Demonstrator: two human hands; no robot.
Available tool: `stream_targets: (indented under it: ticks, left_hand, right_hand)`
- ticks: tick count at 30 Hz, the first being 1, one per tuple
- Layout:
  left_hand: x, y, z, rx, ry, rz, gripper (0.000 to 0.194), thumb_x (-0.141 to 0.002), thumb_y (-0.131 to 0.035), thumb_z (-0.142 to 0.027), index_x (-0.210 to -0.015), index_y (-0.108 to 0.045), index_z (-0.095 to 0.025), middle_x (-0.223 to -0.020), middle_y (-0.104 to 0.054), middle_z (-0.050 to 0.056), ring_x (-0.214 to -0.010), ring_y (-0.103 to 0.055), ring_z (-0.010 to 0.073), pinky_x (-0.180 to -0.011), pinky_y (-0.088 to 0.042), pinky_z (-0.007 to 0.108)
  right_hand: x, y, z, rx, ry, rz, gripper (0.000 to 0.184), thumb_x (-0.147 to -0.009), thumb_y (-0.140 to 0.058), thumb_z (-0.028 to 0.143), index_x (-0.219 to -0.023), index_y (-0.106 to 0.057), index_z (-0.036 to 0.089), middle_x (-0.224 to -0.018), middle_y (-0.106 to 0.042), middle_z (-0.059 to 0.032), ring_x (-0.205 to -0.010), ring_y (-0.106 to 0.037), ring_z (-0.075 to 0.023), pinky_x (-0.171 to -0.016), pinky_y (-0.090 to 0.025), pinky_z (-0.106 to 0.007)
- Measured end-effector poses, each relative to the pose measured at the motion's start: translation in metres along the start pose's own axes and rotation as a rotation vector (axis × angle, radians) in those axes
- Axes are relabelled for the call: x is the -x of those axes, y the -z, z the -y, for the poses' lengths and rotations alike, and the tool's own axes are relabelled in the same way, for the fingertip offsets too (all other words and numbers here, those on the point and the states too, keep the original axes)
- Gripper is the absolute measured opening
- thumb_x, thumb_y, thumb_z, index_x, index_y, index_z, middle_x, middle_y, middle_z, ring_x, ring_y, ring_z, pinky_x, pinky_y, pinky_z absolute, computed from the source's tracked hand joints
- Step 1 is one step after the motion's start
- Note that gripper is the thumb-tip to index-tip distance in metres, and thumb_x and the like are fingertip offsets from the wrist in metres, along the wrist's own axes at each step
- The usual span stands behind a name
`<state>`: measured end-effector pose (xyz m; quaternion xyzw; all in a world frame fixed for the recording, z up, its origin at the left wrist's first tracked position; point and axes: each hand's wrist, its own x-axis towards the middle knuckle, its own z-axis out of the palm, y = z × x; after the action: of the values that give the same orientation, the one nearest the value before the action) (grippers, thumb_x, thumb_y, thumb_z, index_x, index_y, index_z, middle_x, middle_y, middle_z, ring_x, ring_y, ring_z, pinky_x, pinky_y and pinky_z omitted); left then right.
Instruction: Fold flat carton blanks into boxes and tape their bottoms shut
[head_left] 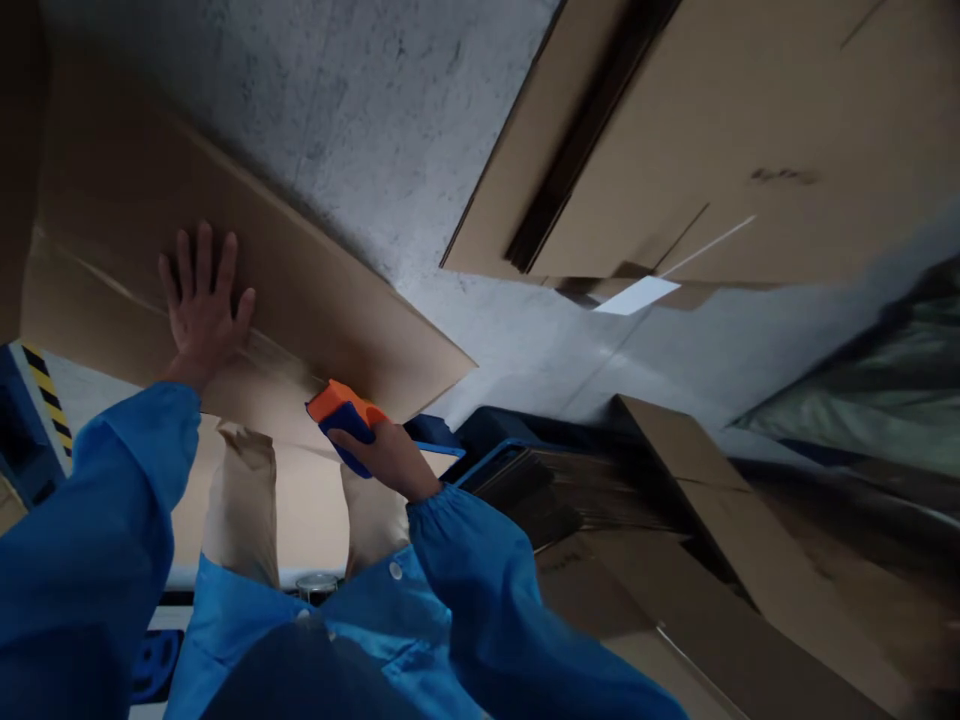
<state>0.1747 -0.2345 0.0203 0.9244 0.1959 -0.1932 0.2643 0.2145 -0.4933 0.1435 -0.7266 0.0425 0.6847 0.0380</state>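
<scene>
A cardboard box (292,290) lies in front of my legs, with a shiny strip of clear tape (274,352) along its seam. My left hand (206,310) rests flat on the box at the left, fingers spread. In my right hand (390,450) is an orange and blue tape dispenser (345,420), gripped from the side. Its front end is at the box's near side, by the taped seam; whether it touches the cardboard I cannot tell.
Flattened cardboard sheets (705,140) lie stacked at the upper right on the grey concrete floor (360,110). More cardboard (652,590) is piled on dark pallets at the lower right. Yellow-black striped tape (49,395) marks the left. Green sheeting (885,380) lies at the right edge.
</scene>
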Motion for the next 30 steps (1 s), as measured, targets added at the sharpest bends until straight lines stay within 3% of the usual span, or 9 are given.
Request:
stream_targets:
  ticks: [6,12,17,21,25,30]
  left_hand:
    - [-0.003,0.013,-0.017,-0.095,0.043,0.005,0.081,-0.101,-0.02,-0.065,-0.162,-0.018,-0.011,-0.17,0.003,0.001,-0.156,0.01,0.0262,-0.125,0.011,0.052]
    - [-0.007,0.012,-0.021,-0.18,0.051,-0.038,0.08,-0.103,-0.021,-0.062,-0.161,-0.013,-0.008,-0.171,0.002,0.002,-0.156,0.009,0.024,-0.126,0.009,0.049]
    - [-0.011,0.007,-0.016,-0.243,-0.059,-0.148,0.079,-0.103,-0.025,-0.056,-0.16,-0.017,-0.002,-0.169,-0.007,0.015,-0.156,0.0,0.0295,-0.126,0.0,0.054]
    - [-0.013,0.006,-0.019,-0.311,-0.077,-0.186,0.076,-0.103,-0.022,-0.053,-0.161,-0.017,-0.003,-0.169,-0.009,0.016,-0.156,-0.002,0.0275,-0.126,-0.003,0.051]
    - [-0.015,0.008,-0.022,-0.343,-0.06,-0.171,0.081,-0.101,-0.013,-0.055,-0.16,-0.014,-0.001,-0.17,-0.004,0.011,-0.156,0.002,0.0248,-0.127,0.002,0.048]
    - [-0.016,0.011,-0.023,-0.318,-0.054,-0.163,0.084,-0.101,-0.02,-0.058,-0.159,-0.017,0.002,-0.169,-0.007,0.018,-0.156,0.001,0.0271,-0.126,0.001,0.05]
  right_hand:
    - [0.02,0.012,-0.095,0.058,-0.025,0.065,0.042,-0.09,-0.064,0.056,-0.107,-0.063,0.018,-0.1,-0.072,-0.0112,-0.095,-0.066,-0.0266,-0.071,-0.041,-0.029]
    - [0.043,0.019,-0.161,0.088,-0.023,0.173,0.043,-0.092,-0.059,0.06,-0.087,-0.07,0.018,-0.094,-0.071,-0.0133,-0.091,-0.068,-0.0287,-0.071,-0.044,-0.031]
    - [0.043,0.025,-0.222,0.071,-0.034,0.181,0.045,-0.092,-0.063,0.054,-0.116,-0.069,0.016,-0.11,-0.071,-0.0148,-0.102,-0.069,-0.0303,-0.08,-0.048,-0.032]
    - [0.035,0.025,-0.27,0.039,0.017,0.134,0.045,-0.091,-0.065,0.053,-0.119,-0.069,0.019,-0.107,-0.072,-0.0137,-0.101,-0.069,-0.0297,-0.08,-0.049,-0.031]
    - [0.012,0.02,-0.29,0.092,-0.03,0.15,0.047,-0.093,-0.06,0.057,-0.116,-0.071,0.017,-0.097,-0.073,-0.014,-0.099,-0.071,-0.0308,-0.079,-0.05,-0.032]
    - [-0.044,0.014,-0.261,0.06,-0.089,0.066,0.051,-0.095,-0.058,0.057,-0.12,-0.07,0.015,-0.112,-0.073,-0.0175,-0.11,-0.068,-0.0328,-0.085,-0.051,-0.034]
